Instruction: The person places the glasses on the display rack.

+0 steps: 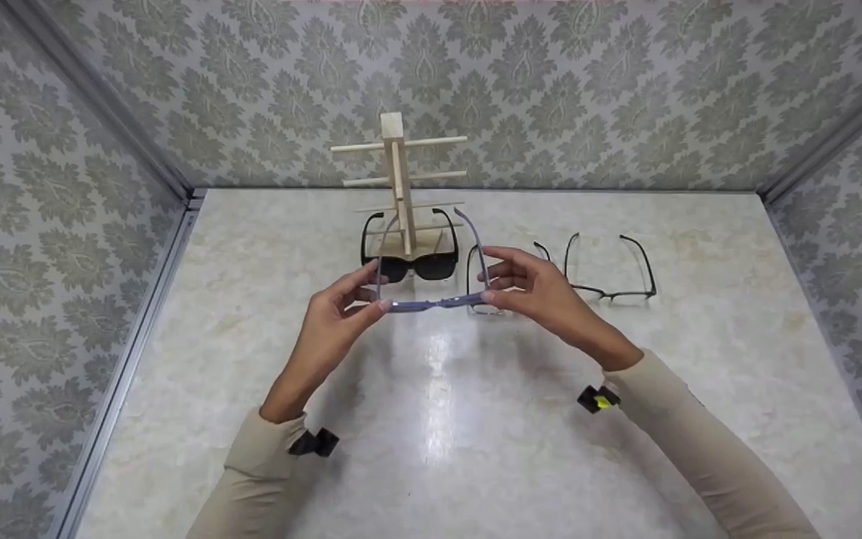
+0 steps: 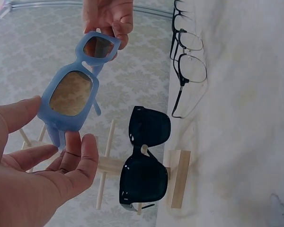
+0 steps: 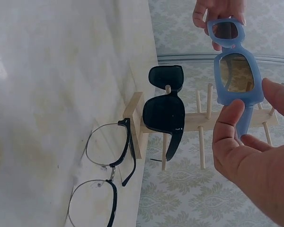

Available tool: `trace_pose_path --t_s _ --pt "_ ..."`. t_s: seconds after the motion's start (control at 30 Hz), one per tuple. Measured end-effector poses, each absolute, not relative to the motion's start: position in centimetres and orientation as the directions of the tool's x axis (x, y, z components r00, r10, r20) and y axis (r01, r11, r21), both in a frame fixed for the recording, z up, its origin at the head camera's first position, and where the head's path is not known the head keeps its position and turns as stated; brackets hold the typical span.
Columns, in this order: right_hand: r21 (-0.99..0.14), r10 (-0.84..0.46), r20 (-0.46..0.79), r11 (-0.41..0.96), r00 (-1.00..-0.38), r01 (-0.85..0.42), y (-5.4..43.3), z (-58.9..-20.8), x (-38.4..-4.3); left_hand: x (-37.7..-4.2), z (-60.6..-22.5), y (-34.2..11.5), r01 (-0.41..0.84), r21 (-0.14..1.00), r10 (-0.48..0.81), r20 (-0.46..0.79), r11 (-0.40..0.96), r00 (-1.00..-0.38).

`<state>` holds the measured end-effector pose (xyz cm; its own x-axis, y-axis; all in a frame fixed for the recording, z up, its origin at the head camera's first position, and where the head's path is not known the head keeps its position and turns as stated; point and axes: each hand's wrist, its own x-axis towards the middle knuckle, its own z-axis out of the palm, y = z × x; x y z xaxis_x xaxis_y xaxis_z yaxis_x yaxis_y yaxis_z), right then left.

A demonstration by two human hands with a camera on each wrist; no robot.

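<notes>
A pair of blue-framed sunglasses (image 1: 410,305) is held up in front of a wooden glasses stand (image 1: 399,180), its temples unfolded and pointing toward the stand. My left hand (image 1: 334,318) pinches one end of the frame between thumb and fingers. At the other end, my right hand (image 1: 539,292) grips the frame and temple the same way. Brown-tinted lenses (image 2: 72,93) show in the left wrist view. Black sunglasses (image 3: 164,113) hang on the stand's lowest pegs, below and behind the blue pair.
Two pairs of dark-rimmed eyeglasses stand on the marbled table (image 1: 251,337) right of the stand; the farther-right eyeglasses (image 1: 610,294) have their temples open. The nearer eyeglasses (image 3: 114,165) are partly behind my right hand in the head view. Patterned walls (image 1: 521,90) enclose the table.
</notes>
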<state>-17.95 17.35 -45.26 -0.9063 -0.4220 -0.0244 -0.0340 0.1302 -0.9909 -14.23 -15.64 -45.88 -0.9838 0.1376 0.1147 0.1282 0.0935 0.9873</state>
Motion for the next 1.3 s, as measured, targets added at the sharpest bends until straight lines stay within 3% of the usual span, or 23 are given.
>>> trace_pose_path --t_s 0.3,1.3 --pt "-0.991 -0.445 -0.029 0.132 -0.895 -0.033 15.8 -45.1 -19.8 -15.6 -45.7 -16.9 0.106 0.977 0.125 0.084 0.183 -0.989" --pt "-0.994 -0.406 -0.080 0.095 -0.910 0.045 13.8 -45.4 -24.4 -21.2 -45.8 -17.9 0.085 0.965 0.140 0.051 0.247 -0.989"
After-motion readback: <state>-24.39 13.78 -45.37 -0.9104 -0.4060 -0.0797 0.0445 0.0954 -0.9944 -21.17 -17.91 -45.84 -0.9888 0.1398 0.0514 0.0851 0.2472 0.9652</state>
